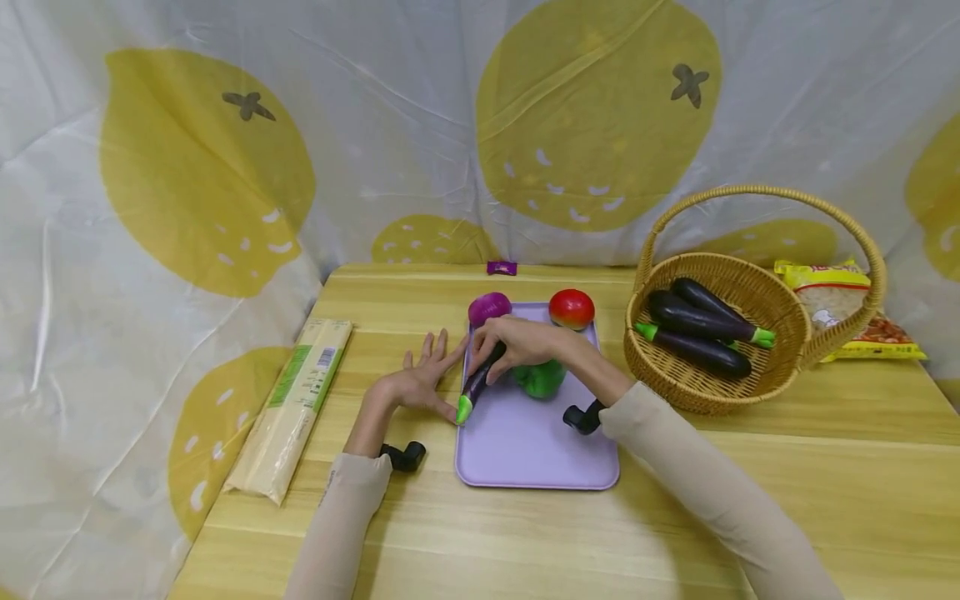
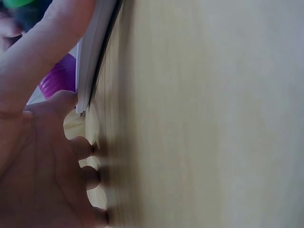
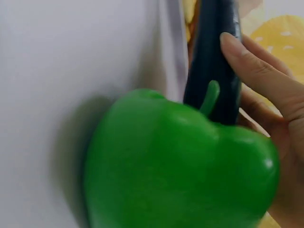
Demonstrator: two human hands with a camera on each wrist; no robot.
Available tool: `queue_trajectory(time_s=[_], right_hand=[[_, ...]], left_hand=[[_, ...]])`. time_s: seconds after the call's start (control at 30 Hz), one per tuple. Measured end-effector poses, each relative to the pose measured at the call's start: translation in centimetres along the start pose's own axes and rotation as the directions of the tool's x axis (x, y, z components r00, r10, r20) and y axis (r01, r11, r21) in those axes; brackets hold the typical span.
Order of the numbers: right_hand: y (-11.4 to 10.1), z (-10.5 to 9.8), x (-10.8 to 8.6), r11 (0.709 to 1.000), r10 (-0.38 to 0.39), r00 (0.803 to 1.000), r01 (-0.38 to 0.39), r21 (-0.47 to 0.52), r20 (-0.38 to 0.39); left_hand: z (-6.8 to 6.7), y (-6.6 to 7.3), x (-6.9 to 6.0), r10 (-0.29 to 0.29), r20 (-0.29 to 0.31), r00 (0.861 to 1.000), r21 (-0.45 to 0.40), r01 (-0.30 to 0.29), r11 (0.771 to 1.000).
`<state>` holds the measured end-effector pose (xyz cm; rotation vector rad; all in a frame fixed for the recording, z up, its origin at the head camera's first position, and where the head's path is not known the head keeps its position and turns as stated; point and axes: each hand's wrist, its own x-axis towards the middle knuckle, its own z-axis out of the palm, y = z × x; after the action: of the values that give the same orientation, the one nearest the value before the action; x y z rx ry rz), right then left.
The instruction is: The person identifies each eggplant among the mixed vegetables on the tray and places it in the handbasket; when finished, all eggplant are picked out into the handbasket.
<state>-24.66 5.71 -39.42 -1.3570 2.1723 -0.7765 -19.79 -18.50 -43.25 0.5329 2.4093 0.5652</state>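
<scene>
My right hand (image 1: pixel 525 340) grips a dark eggplant (image 1: pixel 480 382) that lies slanted over the left edge of a lilac tray (image 1: pixel 536 454), its green stem end toward me. In the right wrist view, thumb and fingers hold the eggplant (image 3: pixel 209 52) from either side, behind a green bell pepper (image 3: pixel 175 166). With fingers spread, my left hand (image 1: pixel 412 385) is at the tray's left edge. Its thumb reaches close to the stem end; whether they touch I cannot tell. A purple onion (image 1: pixel 489 308) and a tomato (image 1: pixel 572 309) sit at the tray's far corners.
To the right stands a wicker basket (image 1: pixel 652 379) with a tall handle, holding several eggplants (image 1: pixel 701 317). Behind it lies a yellow food bag (image 1: pixel 862 312). A long noodle-like packet (image 1: pixel 292 408) lies at the left. Beyond the tray is a small purple wrapped piece (image 1: pixel 502 268).
</scene>
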Motion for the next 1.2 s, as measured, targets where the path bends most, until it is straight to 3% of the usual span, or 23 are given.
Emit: queue_trajectory(time_s=[0.27, 0.47, 0.57, 0.67, 0.8, 1.0, 1.13, 1.2], right_hand=[[-1.9, -1.9, -2.0, 0.997, -0.075, 0.980, 0.080, 0.016, -0.186], [-2.9, -4.1, -5.7, 1.000, -0.019, 0.934, 0.016, -0.011, -0.357], [-3.1, -5.2, -8.0, 0.998, 0.037, 0.899, -0.056, -0.030, -0.436], [-3.0, -6.1, -10.6, 0.988, 0.125, 0.852, -0.154, -0.015, -0.509], [-2.6, -6.9, -14.1, 0.953, 0.269, 0.771, -0.299, 0.044, -0.577], [-1.9, -7.0, -18.3, 0.886, 0.423, 0.657, -0.445, 0.132, -0.625], [-1.1, -6.4, -20.6, 0.839, 0.489, 0.607, -0.522, 0.150, -0.627], [-0.7, -6.0, -21.5, 0.820, 0.518, 0.591, -0.548, 0.163, -0.619]], left_hand=[[0.0, 0.2, -0.2, -0.009, -0.003, 1.000, -0.007, 0.009, 1.000], [0.0, 0.2, -0.2, -0.023, -0.002, 1.000, -0.015, 0.023, 1.000], [0.0, 0.2, -0.2, -0.016, -0.003, 1.000, 0.000, 0.016, 1.000], [0.0, 0.1, -0.2, -0.005, -0.010, 1.000, 0.005, 0.005, 1.000], [0.0, 0.0, 0.0, -0.001, -0.016, 1.000, 0.009, 0.001, 1.000], [0.1, -0.1, -0.1, -0.015, -0.018, 1.000, 0.004, 0.015, 1.000], [0.1, -0.1, 0.0, -0.014, -0.016, 1.000, -0.008, 0.014, 1.000], [0.1, -0.1, 0.0, -0.013, -0.014, 1.000, -0.008, 0.013, 1.000]])
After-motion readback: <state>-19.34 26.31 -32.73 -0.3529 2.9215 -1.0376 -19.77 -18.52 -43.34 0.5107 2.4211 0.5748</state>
